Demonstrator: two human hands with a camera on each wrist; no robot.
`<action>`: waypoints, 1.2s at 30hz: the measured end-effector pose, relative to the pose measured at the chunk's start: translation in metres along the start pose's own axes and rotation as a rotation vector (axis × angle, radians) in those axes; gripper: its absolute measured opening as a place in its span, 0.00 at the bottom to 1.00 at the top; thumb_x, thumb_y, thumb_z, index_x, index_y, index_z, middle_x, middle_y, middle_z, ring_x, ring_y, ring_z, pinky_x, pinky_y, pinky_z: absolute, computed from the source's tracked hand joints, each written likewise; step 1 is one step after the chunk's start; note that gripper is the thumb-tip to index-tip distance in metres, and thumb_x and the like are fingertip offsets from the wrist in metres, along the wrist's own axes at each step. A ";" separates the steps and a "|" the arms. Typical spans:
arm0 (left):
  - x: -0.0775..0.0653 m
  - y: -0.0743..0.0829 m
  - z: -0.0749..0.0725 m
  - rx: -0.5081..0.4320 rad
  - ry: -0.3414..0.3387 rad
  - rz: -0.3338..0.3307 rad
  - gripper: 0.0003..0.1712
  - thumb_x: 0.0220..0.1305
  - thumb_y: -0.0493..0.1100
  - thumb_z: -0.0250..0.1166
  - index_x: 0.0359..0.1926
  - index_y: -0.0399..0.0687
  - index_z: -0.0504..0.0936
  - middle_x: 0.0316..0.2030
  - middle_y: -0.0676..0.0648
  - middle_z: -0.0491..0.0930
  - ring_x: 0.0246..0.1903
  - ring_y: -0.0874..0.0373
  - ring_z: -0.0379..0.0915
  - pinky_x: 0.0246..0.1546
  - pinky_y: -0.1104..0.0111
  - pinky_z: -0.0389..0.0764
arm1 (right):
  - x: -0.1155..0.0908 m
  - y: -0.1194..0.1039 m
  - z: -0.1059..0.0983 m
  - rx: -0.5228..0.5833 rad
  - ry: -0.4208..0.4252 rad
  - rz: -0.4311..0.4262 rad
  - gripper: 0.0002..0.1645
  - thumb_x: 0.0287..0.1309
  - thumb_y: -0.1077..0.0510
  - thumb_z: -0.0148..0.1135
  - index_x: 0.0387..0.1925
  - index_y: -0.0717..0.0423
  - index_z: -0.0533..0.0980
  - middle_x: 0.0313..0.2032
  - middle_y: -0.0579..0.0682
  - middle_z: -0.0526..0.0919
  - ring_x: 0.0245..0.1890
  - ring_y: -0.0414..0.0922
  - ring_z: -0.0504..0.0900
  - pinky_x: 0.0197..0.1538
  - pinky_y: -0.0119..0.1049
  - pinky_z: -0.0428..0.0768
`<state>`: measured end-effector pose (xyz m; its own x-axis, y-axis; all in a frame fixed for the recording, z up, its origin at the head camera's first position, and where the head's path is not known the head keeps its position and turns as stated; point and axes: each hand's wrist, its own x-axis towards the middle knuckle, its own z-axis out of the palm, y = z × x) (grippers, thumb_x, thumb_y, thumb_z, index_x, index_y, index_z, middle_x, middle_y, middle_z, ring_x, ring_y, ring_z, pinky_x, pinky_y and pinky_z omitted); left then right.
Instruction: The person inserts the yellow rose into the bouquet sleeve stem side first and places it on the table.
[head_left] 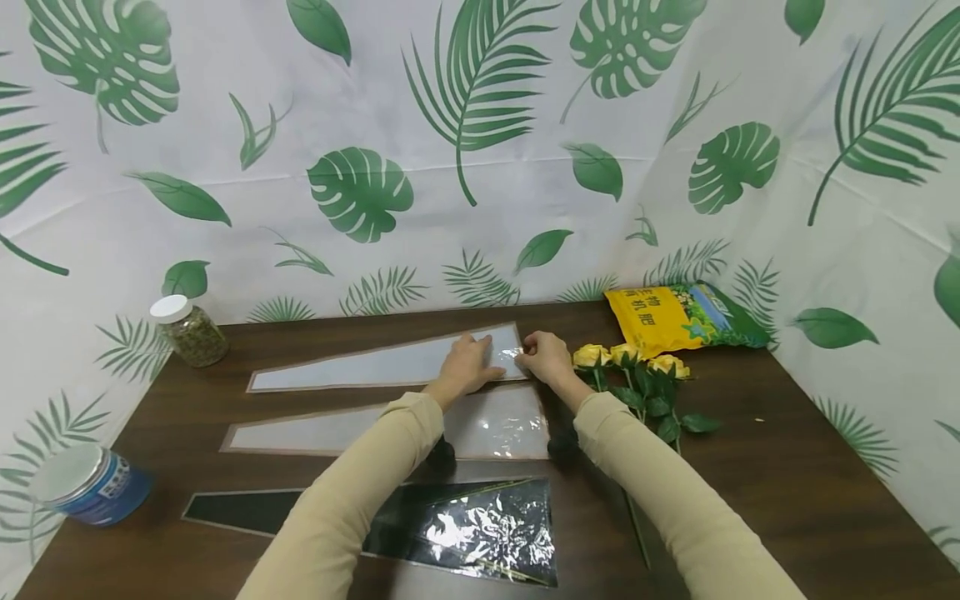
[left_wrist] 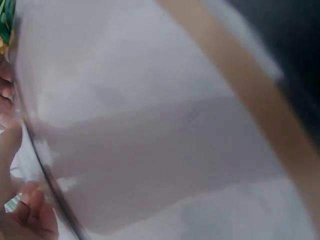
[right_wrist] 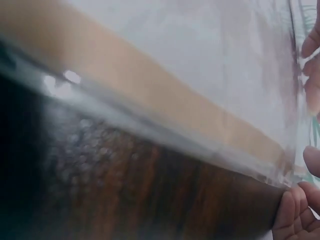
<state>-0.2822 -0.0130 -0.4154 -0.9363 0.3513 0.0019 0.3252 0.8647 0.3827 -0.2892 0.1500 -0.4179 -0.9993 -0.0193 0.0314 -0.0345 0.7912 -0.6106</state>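
Note:
Three long tapered flower sleeves lie flat on the table, wide ends to the right. My left hand [head_left: 467, 367] rests on the wide part of the farthest white sleeve [head_left: 375, 364], thumb and fingers spread apart. At that sleeve's right end, my right hand [head_left: 546, 358] pinches the clear edge with curled fingers. Under my forearms lies a second white sleeve [head_left: 495, 421] with a tan border; it fills much of the left wrist view. The black sleeve [head_left: 420, 517] with gold lines is nearest me, partly covered by my left sleeve.
Yellow roses [head_left: 628, 358] with long stems lie right of my right hand. Behind them is a yellow and green bag [head_left: 682, 318]. A white-lidded jar [head_left: 197, 335] and a blue can [head_left: 101, 487] stand at the left of the brown table [head_left: 765, 492]. A leaf-print cloth [head_left: 480, 225] hangs behind.

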 end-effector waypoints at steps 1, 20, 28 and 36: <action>0.000 -0.002 0.001 0.020 -0.012 -0.003 0.38 0.58 0.55 0.65 0.64 0.38 0.67 0.53 0.34 0.71 0.54 0.42 0.68 0.54 0.56 0.71 | 0.001 -0.001 0.002 -0.006 0.001 -0.001 0.21 0.52 0.59 0.66 0.46 0.67 0.76 0.35 0.58 0.82 0.37 0.52 0.79 0.43 0.46 0.76; 0.004 -0.011 0.009 -0.035 -0.043 -0.004 0.46 0.59 0.57 0.64 0.70 0.38 0.57 0.57 0.32 0.66 0.57 0.40 0.63 0.58 0.56 0.67 | 0.009 -0.005 0.000 0.196 -0.121 0.120 0.11 0.58 0.60 0.61 0.39 0.65 0.79 0.34 0.55 0.81 0.30 0.43 0.75 0.32 0.33 0.75; 0.002 -0.013 0.011 -0.120 -0.035 -0.008 0.45 0.60 0.57 0.63 0.70 0.39 0.57 0.54 0.34 0.68 0.54 0.42 0.64 0.57 0.56 0.67 | 0.012 0.004 0.003 0.486 -0.190 0.267 0.15 0.61 0.61 0.59 0.45 0.69 0.77 0.29 0.49 0.77 0.24 0.36 0.75 0.31 0.30 0.80; -0.001 -0.011 0.006 -0.496 0.113 -0.095 0.32 0.63 0.47 0.63 0.65 0.40 0.67 0.44 0.35 0.75 0.46 0.45 0.70 0.50 0.57 0.72 | 0.015 0.007 0.009 0.691 -0.182 0.240 0.11 0.58 0.61 0.63 0.34 0.69 0.76 0.29 0.52 0.74 0.24 0.42 0.82 0.35 0.36 0.83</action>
<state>-0.2837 -0.0209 -0.4253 -0.9759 0.2152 0.0354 0.1621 0.6073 0.7778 -0.3046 0.1493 -0.4288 -0.9648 -0.0432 -0.2594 0.2437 0.2237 -0.9437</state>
